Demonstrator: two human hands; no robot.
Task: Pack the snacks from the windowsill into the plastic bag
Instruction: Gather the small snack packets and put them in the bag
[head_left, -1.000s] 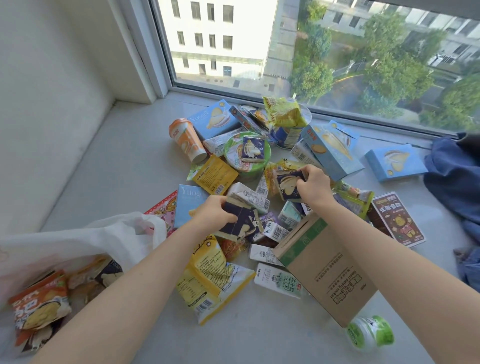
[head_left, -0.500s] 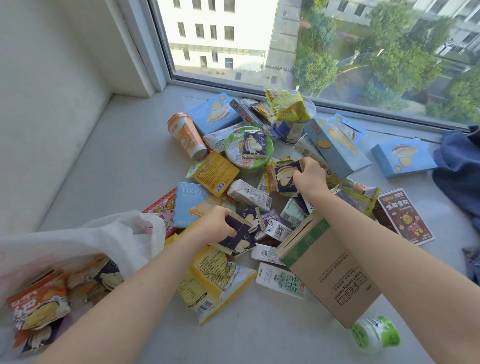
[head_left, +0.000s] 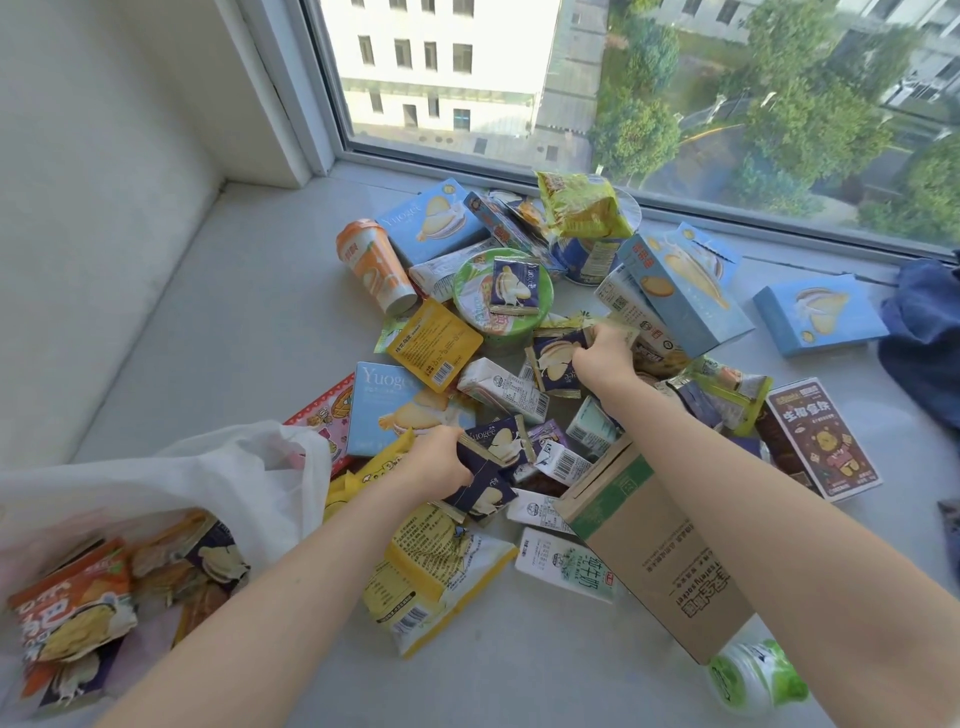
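A pile of snacks covers the middle of the grey windowsill (head_left: 208, 332). My left hand (head_left: 441, 462) grips several small navy wafer packets (head_left: 491, 470) near the pile's front. My right hand (head_left: 605, 358) pinches another navy packet (head_left: 558, 361) farther back, beside the green bowl (head_left: 501, 299). The white plastic bag (head_left: 218, 483) lies open at the lower left with orange and navy packets inside. Blue Yuogee boxes (head_left: 395, 410), a yellow bag (head_left: 426, 587) and an orange cup (head_left: 374, 267) lie around.
A brown cardboard box (head_left: 660, 561) lies on its side under my right forearm. A green-capped bottle (head_left: 753, 678) sits at its near end. Blue cloth (head_left: 924, 332) is bunched at the right edge. The window pane (head_left: 623, 104) runs behind the pile.
My left hand has drawn its navy packets slightly nearer and left, uncovering more of a blue box. My right hand has kept its hold on its packet.
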